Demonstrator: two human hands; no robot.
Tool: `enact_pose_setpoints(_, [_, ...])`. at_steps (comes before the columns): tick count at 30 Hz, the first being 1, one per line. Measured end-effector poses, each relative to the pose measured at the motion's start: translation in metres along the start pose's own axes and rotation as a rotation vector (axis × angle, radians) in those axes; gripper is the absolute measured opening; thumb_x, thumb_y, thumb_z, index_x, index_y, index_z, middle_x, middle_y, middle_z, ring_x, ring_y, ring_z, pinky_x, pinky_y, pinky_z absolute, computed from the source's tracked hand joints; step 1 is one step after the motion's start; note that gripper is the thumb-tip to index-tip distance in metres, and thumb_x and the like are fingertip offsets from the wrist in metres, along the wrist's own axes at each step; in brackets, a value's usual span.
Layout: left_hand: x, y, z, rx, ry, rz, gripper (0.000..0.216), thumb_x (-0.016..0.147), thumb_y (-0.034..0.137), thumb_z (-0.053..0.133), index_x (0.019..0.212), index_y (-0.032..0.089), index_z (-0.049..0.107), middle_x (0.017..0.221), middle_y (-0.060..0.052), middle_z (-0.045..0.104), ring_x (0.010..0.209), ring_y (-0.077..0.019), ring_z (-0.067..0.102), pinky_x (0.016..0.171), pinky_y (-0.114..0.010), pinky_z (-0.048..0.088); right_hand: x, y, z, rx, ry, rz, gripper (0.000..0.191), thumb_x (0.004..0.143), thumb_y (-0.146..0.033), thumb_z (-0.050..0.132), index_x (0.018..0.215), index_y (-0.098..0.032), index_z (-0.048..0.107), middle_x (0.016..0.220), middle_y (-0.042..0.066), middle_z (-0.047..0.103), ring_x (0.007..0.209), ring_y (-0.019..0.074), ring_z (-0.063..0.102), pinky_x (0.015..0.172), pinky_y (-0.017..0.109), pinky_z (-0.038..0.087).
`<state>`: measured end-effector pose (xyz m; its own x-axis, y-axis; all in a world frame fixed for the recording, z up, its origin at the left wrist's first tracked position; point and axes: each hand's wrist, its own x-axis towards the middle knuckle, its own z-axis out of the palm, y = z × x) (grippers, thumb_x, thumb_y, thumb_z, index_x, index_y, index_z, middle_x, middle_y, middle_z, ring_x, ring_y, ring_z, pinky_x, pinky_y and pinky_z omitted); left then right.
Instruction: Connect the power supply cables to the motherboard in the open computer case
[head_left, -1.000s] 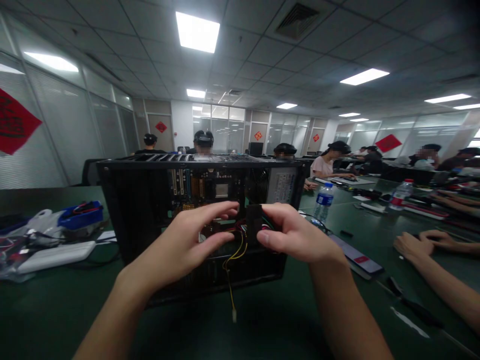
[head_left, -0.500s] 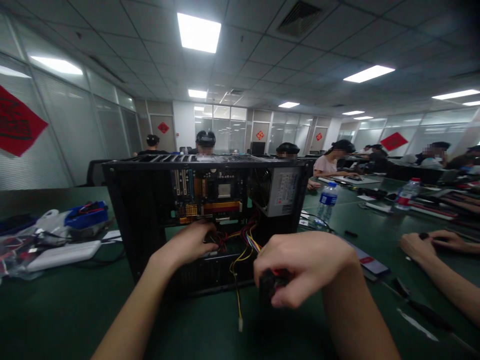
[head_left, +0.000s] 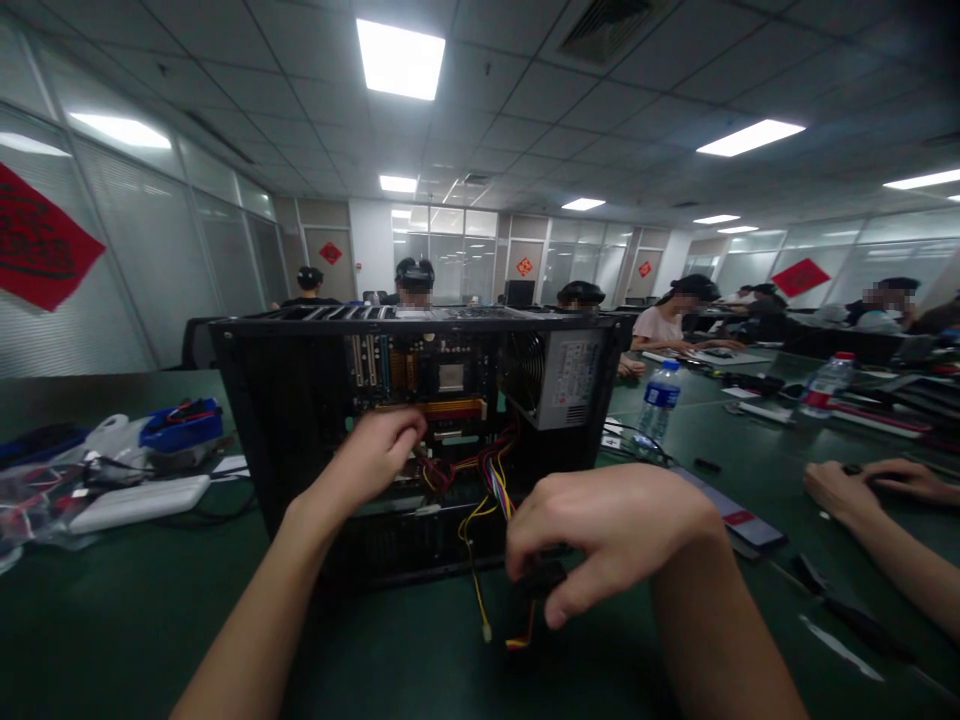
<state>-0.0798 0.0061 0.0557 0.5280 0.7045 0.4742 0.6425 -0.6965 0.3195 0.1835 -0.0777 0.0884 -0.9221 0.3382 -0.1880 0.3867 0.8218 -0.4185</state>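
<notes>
Cable bundle [head_left: 541, 578] is pinched by the right hand [head_left: 611, 530]; left hand [head_left: 379, 450] curled, hold unclear; power-supply label [head_left: 576, 372] illegible.

Computer case [head_left: 420, 326], black, standing on green tabletop [head_left: 405, 660], side open; circuit board [head_left: 471, 372] and silver-grey power supply [head_left: 566, 380] exposed. Cable bundle [head_left: 495, 480], multicoloured, loose, emerging over lower frame. Yellow lead [head_left: 475, 590], thin, pale plug dangling in front. Black item [head_left: 541, 578], outside case, partly hidden.

Table [head_left: 135, 620]: computer case [head_left: 255, 410], perhaps phone [head_left: 716, 500]
</notes>
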Motion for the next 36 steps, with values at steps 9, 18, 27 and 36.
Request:
enact_pose_setpoints(9, [-0.01,-0.005,-0.003,0.014,-0.174,-0.054,0.033,0.095,0.033,0.048,0.112,0.017,0.072,0.115,-0.011,0.074,0.105,-0.0272,0.069,0.095,-0.039,0.052,0.018,-0.005,0.003,0.039,-0.147,0.076,0.052,0.085,-0.048,0.077,0.119,-0.009,0.071,0.097,0.011,0.076,0.08,0.0163,0.07,0.067,0.02,0.047])
enact_pose_setpoints(18, [-0.002,-0.01,0.032,0.197,-0.284,0.022,0.033,0.089,0.015,0.053,0.114,0.021,0.072,0.118,-0.013,0.073,0.11,-0.0302,0.068,0.094,-0.04,0.053,0.035,-0.003,0.01,-0.039,-0.152,0.058,0.054,0.078,-0.048,0.082,0.113,-0.009,0.07,0.098,0.01,0.073,0.082,0.0175,0.066,0.069,0.022,0.047])
enact_pose_setpoints(27, [-0.004,-0.005,0.018,0.111,-0.188,0.001,0.026,0.096,0.024,0.045,0.108,0.021,0.067,0.108,-0.01,0.074,0.099,-0.0253,0.068,0.086,-0.035,0.051,0.045,0.002,0.017,-0.121,-0.121,0.141,0.031,0.095,-0.036,0.063,0.115,-0.014,0.07,0.102,0.01,0.073,0.085,0.0179,0.065,0.069,0.024,0.043])
enact_pose_setpoints(36, [-0.001,0.002,0.007,-0.192,0.056,-0.099,0.028,0.097,0.035,0.039,0.103,0.018,0.06,0.104,-0.01,0.07,0.1,-0.026,0.065,0.092,-0.038,0.048,0.082,0.005,0.025,-0.022,-0.398,0.134,0.038,0.094,-0.038,0.066,0.124,-0.014,0.064,0.084,0.003,0.068,0.074,0.0152,0.063,0.067,0.021,0.044])
